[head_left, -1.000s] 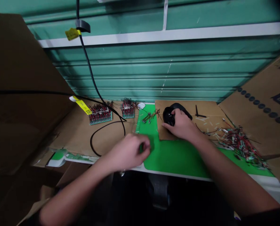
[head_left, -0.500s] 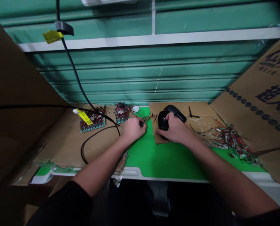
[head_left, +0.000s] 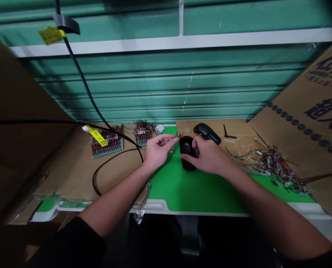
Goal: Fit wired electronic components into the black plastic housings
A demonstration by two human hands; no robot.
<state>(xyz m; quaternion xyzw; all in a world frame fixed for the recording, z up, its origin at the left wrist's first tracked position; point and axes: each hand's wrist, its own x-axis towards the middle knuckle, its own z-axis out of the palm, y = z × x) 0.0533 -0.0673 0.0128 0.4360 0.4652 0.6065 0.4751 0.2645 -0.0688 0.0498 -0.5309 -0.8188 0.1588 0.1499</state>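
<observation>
My left hand [head_left: 159, 149] is closed in a pinch on a small wired circuit board [head_left: 178, 135], of which only the green tip and thin wires show. A thin red wire runs from there toward my right fingertips. My right hand [head_left: 207, 153] grips the right side of an open black plastic shell [head_left: 187, 163], thumb across its front. The shell's hollow faces up, over the green mat. Just behind my right hand, a second black rounded casing [head_left: 207, 131] rests on the cardboard. Whether the right fingertips also pinch the red wire cannot be made out.
Two wired circuit board panels [head_left: 108, 146] [head_left: 142, 134] lie left on cardboard. A tangle of wired boards [head_left: 283, 169] sits at right, near white slivers and a black Y-shaped piece [head_left: 227, 133]. A black cable [head_left: 89, 89] hangs across the left. Cardboard walls [head_left: 322, 111] flank the green table [head_left: 199, 193].
My right hand has brought the black shell left and slightly nearer, off the cardboard onto the green. My left fingers now pinch the small wired board; the dark piece seen in them before no longer shows.
</observation>
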